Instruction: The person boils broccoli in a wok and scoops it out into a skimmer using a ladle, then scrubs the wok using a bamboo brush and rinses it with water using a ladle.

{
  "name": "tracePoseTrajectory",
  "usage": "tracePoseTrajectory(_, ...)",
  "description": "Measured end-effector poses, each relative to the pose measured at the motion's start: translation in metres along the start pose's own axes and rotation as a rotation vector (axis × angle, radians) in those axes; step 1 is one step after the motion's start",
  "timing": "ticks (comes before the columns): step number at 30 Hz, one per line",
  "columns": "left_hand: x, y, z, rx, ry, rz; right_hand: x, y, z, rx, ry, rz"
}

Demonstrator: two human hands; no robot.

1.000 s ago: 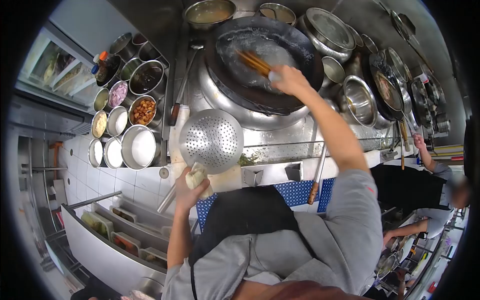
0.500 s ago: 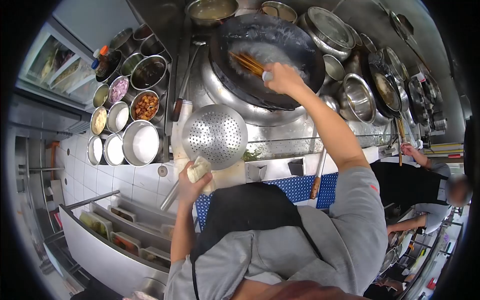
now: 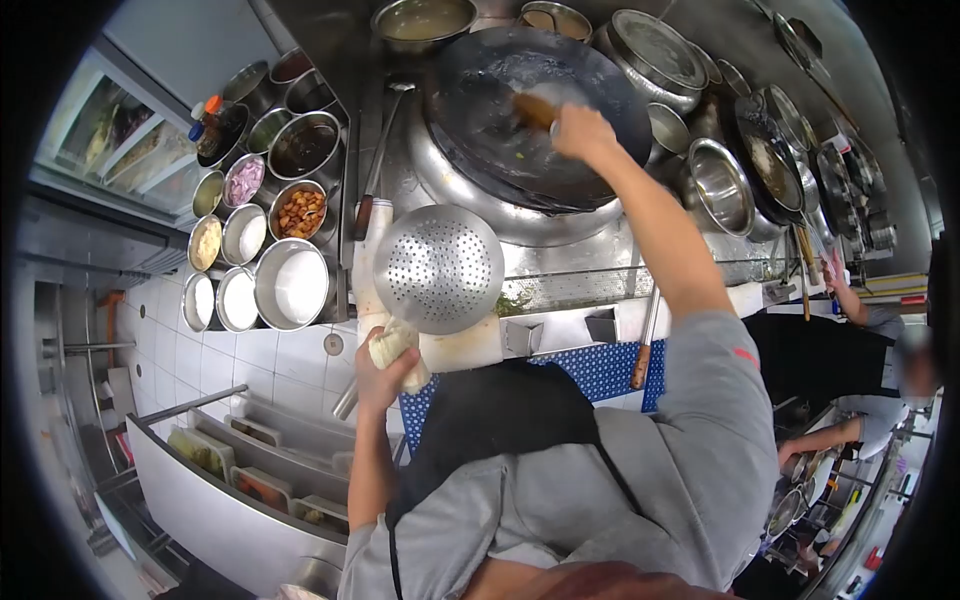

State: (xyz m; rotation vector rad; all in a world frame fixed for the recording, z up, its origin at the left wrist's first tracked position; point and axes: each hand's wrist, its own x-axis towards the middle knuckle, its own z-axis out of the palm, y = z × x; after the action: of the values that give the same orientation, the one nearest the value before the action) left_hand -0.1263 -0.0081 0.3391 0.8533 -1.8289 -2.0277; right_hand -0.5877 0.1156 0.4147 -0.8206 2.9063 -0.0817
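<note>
Inside the large dark wok (image 3: 470,75), my right hand (image 3: 585,135) is closed around a bamboo wok brush (image 3: 535,110). The bristles are smeared by motion over the wet inner surface, where steam or water shows pale. My left hand (image 3: 378,372) grips a bunched cream cloth (image 3: 395,345) at the counter's front edge. A round perforated skimmer (image 3: 440,270) lies just beyond that hand. Its metal handle passes under or beside the hand; whether my fingers also touch it I cannot tell. A long-handled ladle or spatula (image 3: 375,175) rests left of the wok.
To the left stand several metal pots, among them white powder (image 3: 300,288), browned cubes (image 3: 300,213) and sliced onion (image 3: 244,180). Steel bowls (image 3: 720,187) sit right of the wok. A wooden-handled tool (image 3: 641,365) overhangs the front edge. A co-worker (image 3: 830,370) stands at right.
My right hand and the brush have shifted slightly right and up within the wok, the brush now blurred. My left hand stays on the cloth. The view has shifted a little.
</note>
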Motion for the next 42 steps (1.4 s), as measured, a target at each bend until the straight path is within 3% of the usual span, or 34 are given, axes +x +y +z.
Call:
tracePoseTrajectory(3, 0.002, 0.004, 0.007, 0.027, -0.004, 0.032, 0.034, -0.018, -0.015, 0.238, 0.128, 0.100)
tracePoseTrajectory(9, 0.018, -0.020, 0.024, 0.039, -0.113, -0.010, -0.052, -0.021, -0.001, 0.229, -0.036, -0.130)
tracePoseTrajectory(13, 0.015, -0.022, 0.028, -0.001, -0.077, -0.034, -0.102, 0.045, -0.044, -0.032, -0.230, -0.199)
tracePoseTrajectory(15, 0.009, -0.018, 0.030, -0.050, -0.014, -0.069, -0.081, 0.082, -0.054, -0.127, -0.170, -0.138)
tracePoseTrajectory(18, 0.009, -0.013, 0.033, -0.013, -0.011, -0.051, 0.022, 0.118, -0.030, 0.002, -0.039, 0.029)
tracePoseTrajectory(21, 0.009, -0.016, 0.046, 0.033, -0.005, -0.036, 0.062, 0.067, -0.018, 0.314, -0.005, 0.052)
tracePoseTrajectory(23, 0.008, -0.018, 0.053, 0.120, -0.001, -0.044, 0.044, 0.028, -0.002, 0.398, 0.037, 0.058)
tracePoseTrajectory(25, 0.006, -0.015, 0.059, 0.177, -0.051, -0.050, 0.014, 0.016, 0.014, 0.349, 0.059, 0.028)
tracePoseTrajectory(27, 0.005, -0.023, 0.062, 0.157, -0.056, -0.049, -0.027, 0.025, 0.006, 0.302, -0.058, -0.084)
tracePoseTrajectory(30, -0.003, -0.031, 0.061, 0.100, 0.003, -0.076, -0.076, 0.075, -0.020, 0.158, -0.181, -0.287)
tracePoseTrajectory(32, -0.011, -0.027, 0.061, 0.082, 0.032, -0.095, -0.088, 0.097, -0.053, -0.037, -0.175, -0.242)
tracePoseTrajectory(35, -0.017, -0.007, 0.067, 0.049, 0.073, -0.100, -0.025, 0.128, -0.050, -0.209, -0.040, -0.078)
tracePoseTrajectory(37, -0.020, -0.004, 0.070, 0.045, 0.105, -0.092, 0.036, 0.118, -0.036, -0.079, 0.036, -0.058)
tracePoseTrajectory(39, -0.018, -0.002, 0.075, 0.089, 0.088, -0.069, 0.072, 0.089, -0.019, 0.293, 0.013, -0.027)
tracePoseTrajectory(40, -0.016, 0.000, 0.077, 0.112, 0.082, -0.059, 0.042, 0.059, -0.042, 0.435, -0.093, 0.010)
tracePoseTrajectory(42, -0.014, -0.001, 0.078, 0.151, 0.030, -0.069, 0.048, 0.045, 0.001, 0.325, 0.001, -0.032)
